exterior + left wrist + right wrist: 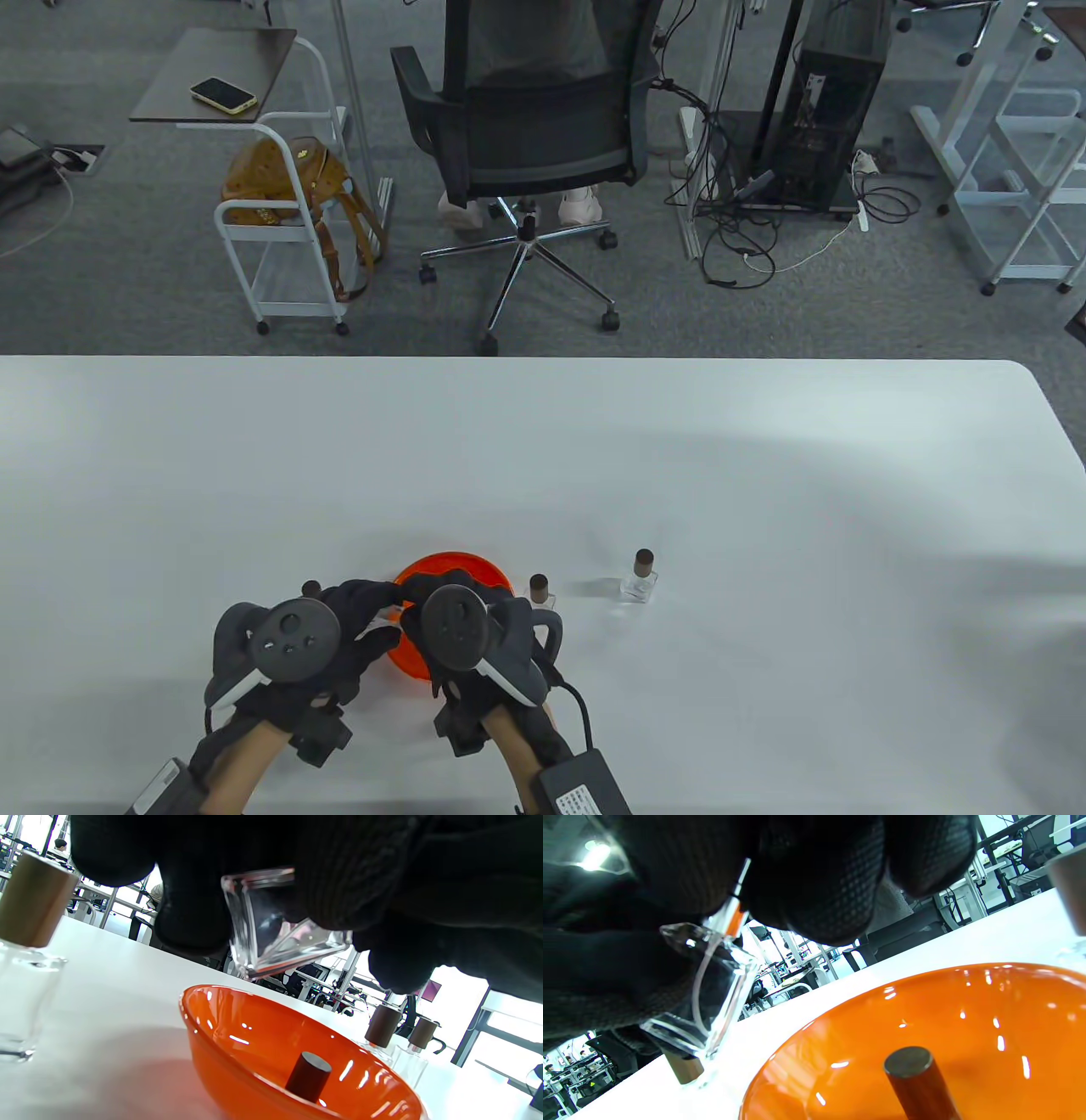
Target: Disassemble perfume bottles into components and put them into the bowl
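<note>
Left wrist view shows the left hand (271, 878) gripping a clear glass bottle (275, 929) just above the orange bowl (220, 1035), where a brown cap (307, 1075) already lies. The right hand (806, 874) pinches the bottle's sprayer (734, 910). A hard tug could slip the slick glass, dropping it onto the bowl's near rim.

Your white table (764, 475) carries an orange bowl (475, 567) near your edge, with a dark cap (309, 1075) standing inside. Just right of the bowl stands a capped bottle (540, 590), then another (640, 577) beyond it. One more capped bottle (25, 955) stands left of the bowl.
</note>
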`<control>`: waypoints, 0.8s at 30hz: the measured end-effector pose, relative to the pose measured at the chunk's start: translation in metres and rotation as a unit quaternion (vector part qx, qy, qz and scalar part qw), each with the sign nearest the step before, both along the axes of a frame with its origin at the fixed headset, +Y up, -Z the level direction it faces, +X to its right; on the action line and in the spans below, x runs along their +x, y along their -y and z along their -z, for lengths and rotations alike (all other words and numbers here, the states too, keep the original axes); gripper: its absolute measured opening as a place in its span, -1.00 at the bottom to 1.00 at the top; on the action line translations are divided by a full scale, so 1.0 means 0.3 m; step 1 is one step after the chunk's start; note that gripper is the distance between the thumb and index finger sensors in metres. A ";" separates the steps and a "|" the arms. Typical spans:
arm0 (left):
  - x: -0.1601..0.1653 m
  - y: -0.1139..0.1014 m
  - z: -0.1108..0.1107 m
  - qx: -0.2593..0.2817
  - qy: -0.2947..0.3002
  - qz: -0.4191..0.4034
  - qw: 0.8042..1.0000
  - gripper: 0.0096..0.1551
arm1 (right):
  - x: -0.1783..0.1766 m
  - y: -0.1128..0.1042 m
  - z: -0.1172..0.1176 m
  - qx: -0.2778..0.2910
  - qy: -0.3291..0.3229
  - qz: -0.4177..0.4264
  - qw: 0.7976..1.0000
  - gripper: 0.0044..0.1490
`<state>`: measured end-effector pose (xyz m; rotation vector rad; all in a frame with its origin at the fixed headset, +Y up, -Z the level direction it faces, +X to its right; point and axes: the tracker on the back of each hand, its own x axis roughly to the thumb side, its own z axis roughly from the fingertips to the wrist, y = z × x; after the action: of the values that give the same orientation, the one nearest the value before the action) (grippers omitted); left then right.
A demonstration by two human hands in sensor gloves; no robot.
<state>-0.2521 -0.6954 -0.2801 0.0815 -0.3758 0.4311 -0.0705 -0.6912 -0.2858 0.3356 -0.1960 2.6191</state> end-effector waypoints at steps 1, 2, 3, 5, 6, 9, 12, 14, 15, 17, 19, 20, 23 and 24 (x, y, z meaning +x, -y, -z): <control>-0.002 0.000 0.000 -0.001 0.001 -0.001 1.000 -0.40 | 0.000 0.000 0.001 0.011 0.006 -0.005 1.000 -0.47; -0.001 0.001 -0.001 -0.002 0.003 0.000 1.000 -0.40 | 0.001 -0.001 0.001 0.013 0.007 -0.007 1.000 -0.47; 0.001 0.002 -0.002 -0.005 0.005 0.004 1.000 -0.40 | 0.000 -0.001 0.000 0.015 0.007 -0.009 1.000 -0.49; 0.008 0.003 -0.002 -0.001 0.006 0.008 1.000 -0.40 | 0.000 -0.001 -0.001 0.005 -0.004 -0.012 1.000 -0.45; 0.009 0.003 -0.001 0.000 0.002 0.011 1.000 -0.40 | -0.001 0.001 0.000 -0.003 -0.007 -0.005 1.000 -0.42; 0.004 0.006 0.002 -0.003 0.002 0.005 1.000 -0.40 | -0.001 0.002 -0.001 0.000 -0.001 -0.006 1.000 -0.44; 0.007 0.008 0.000 -0.005 0.006 0.010 1.000 -0.40 | 0.000 0.003 0.001 0.008 0.004 -0.009 1.000 -0.49; 0.012 0.007 0.001 -0.002 0.006 0.010 1.000 -0.40 | 0.002 0.003 0.002 0.001 -0.006 -0.015 1.000 -0.44; 0.011 0.007 0.001 0.001 0.002 0.011 1.000 -0.40 | 0.001 0.003 0.002 -0.010 -0.007 -0.005 1.000 -0.41; 0.005 0.006 0.002 -0.003 0.000 0.005 1.000 -0.40 | 0.000 0.002 0.002 -0.012 -0.007 -0.002 1.000 -0.41; 0.002 0.008 0.003 -0.006 0.004 0.002 1.000 -0.40 | 0.001 0.003 0.002 0.003 0.004 -0.004 1.000 -0.46; 0.003 0.009 0.002 -0.009 0.007 0.007 1.000 -0.40 | 0.000 0.004 0.003 0.001 0.005 -0.001 1.000 -0.48; 0.007 0.005 -0.002 0.000 -0.001 0.015 1.000 -0.40 | 0.003 0.003 0.004 -0.015 -0.012 -0.006 1.000 -0.41; 0.005 0.005 -0.002 0.000 -0.001 0.014 1.000 -0.40 | 0.001 0.004 0.005 -0.020 -0.012 -0.002 1.000 -0.40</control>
<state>-0.2505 -0.6969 -0.2795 0.0768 -0.3736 0.4041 -0.0701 -0.6923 -0.2873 0.3535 -0.1335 2.6181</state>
